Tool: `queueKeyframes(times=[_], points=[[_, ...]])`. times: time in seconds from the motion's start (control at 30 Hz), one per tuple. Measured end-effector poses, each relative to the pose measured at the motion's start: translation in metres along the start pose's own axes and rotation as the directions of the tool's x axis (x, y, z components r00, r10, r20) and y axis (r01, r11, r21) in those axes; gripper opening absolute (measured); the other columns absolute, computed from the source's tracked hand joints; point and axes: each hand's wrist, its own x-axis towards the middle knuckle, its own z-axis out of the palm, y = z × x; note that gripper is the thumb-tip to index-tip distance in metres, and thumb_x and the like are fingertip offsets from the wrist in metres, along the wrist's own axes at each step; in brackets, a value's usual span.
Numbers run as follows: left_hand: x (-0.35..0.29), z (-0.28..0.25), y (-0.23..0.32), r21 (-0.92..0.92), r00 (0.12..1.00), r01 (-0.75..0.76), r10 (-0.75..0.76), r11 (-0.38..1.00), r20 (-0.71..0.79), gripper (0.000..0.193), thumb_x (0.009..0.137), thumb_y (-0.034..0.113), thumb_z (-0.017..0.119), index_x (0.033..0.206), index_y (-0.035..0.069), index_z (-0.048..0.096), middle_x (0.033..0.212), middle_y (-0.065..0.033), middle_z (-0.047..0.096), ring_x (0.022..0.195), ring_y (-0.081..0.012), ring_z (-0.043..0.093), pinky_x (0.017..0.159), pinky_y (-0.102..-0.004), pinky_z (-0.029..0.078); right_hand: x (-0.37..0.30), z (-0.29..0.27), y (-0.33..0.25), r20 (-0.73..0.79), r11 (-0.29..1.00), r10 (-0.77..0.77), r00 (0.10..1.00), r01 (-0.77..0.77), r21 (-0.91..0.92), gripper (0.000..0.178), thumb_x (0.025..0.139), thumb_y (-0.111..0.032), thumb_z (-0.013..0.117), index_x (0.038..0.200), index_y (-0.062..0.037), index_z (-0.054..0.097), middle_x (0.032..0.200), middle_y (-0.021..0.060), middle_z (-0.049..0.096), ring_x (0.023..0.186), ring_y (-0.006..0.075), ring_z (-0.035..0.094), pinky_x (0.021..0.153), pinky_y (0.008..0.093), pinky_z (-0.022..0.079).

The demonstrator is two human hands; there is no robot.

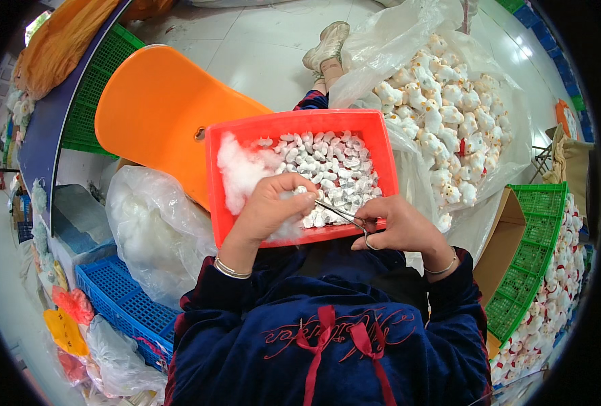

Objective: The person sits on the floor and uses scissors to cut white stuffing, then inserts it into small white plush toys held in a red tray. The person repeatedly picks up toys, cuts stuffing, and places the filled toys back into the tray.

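A red plastic tray (385, 159) rests at my lap. Inside it, many small white bean-shaped fabric pieces (331, 159) lie spread out, some with grey undersides. Fluffy white stuffing (241, 169) fills the tray's left side. Over the tray's near edge, my left hand (268, 206) pinches one small white piece between thumb and fingers, mostly covered by them. My right hand (409, 227) is closed on the ring handles of slim metal forceps (337, 212). Their tip meets the piece at my left fingertips; whether it is inside cannot be seen.
An orange chair (158, 115) stands behind the tray at left. Nearer is a clear bag of stuffing (148, 237) beside a blue crate (121, 291). At right are a large plastic bag of white plush toys (442, 122), a cardboard box (500, 237) and a green crate (534, 250).
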Motion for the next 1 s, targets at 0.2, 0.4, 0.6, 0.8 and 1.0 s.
queueKeyframes(times=[0.2,0.4,0.6,0.8,1.0], points=[[-0.007,-0.013,0.018,0.153,0.965,-0.04,0.078,0.987,-0.249,0.009,0.095,0.01,0.069,0.098,0.002,0.068,0.078,-0.0019,0.064,0.069,-0.0062,0.059,0.061,-0.0219,0.047,-0.007,-0.009,0.004,0.051,0.998,0.055,0.997,-0.054,-0.026,0.033,0.076,-0.02,0.088,0.081,-0.0003,0.063,0.064,0.0032,0.052,0.06,0.0143,0.048,0.057,0.0316,0.042],[-0.012,-0.027,0.032,0.119,0.969,-0.057,0.084,0.991,-0.234,0.011,0.098,0.012,0.065,0.102,0.002,0.069,0.074,0.0002,0.061,0.063,-0.0051,0.052,0.06,-0.0205,0.044,-0.025,-0.023,0.006,-0.094,0.99,0.143,0.985,-0.144,-0.002,0.031,0.076,-0.019,0.088,0.084,0.0003,0.065,0.067,0.0031,0.056,0.063,0.0128,0.05,0.06,0.031,0.043],[-0.001,0.011,0.003,-0.134,0.981,-0.036,0.009,0.99,-0.196,0.031,0.107,0.026,0.055,0.119,0.001,0.068,0.074,0.0018,0.056,0.062,-0.0053,0.046,0.058,-0.0204,0.039,-0.013,-0.014,-0.009,-0.139,0.996,0.054,0.989,-0.064,-0.067,0.033,0.074,-0.017,0.089,0.088,0.0009,0.066,0.071,0.0061,0.06,0.067,0.0176,0.057,0.064,0.0318,0.047],[0.002,0.03,-0.003,-0.134,0.975,0.009,-0.038,0.991,-0.217,0.04,0.109,0.03,0.05,0.133,0.001,0.064,0.085,0.0037,0.058,0.071,-0.0039,0.048,0.066,-0.0184,0.043,-0.013,-0.005,-0.006,-0.176,0.995,-0.044,0.983,0.026,-0.101,0.035,0.071,-0.016,0.091,0.092,-0.0001,0.067,0.075,0.0077,0.062,0.069,0.0199,0.059,0.065,0.0334,0.049],[0.006,0.039,-0.009,-0.156,0.972,-0.04,0.002,0.987,-0.233,0.04,0.11,0.028,0.049,0.136,0.002,0.064,0.088,0.0037,0.061,0.074,-0.003,0.049,0.067,-0.018,0.043,-0.011,-0.005,-0.007,-0.156,0.988,-0.016,0.988,-0.009,-0.155,0.039,0.071,-0.021,0.091,0.095,-0.0007,0.068,0.081,0.0099,0.064,0.077,0.0255,0.063,0.069,0.0361,0.05]])
